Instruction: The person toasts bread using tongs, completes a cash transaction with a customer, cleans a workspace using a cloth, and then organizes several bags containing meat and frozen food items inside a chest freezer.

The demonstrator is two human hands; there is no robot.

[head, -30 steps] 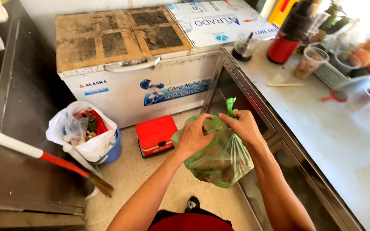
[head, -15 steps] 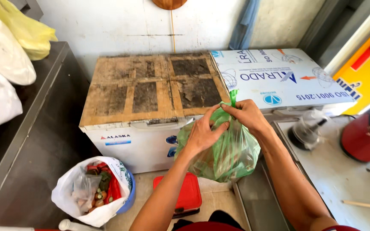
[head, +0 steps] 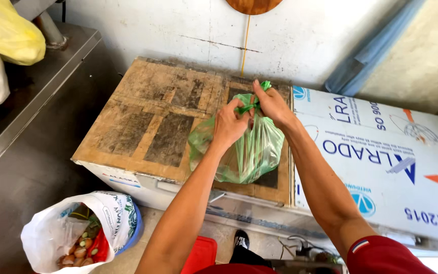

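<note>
Centrally, left hand (head: 229,123) and right hand (head: 272,105) both pinching green bag (head: 249,152) at its knotted neck. Hanging over worn freezer lid (head: 148,116), mid-frame.

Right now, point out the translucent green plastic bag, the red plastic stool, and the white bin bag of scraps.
translucent green plastic bag (head: 252,152), head view, its bulging side.
red plastic stool (head: 201,253), head view, its top.
white bin bag of scraps (head: 46,238), head view, its folded rim.

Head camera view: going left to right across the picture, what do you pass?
Yellow bag → white bag of scraps → left hand → right hand, both at the green bag's neck → white printed lid.
</note>
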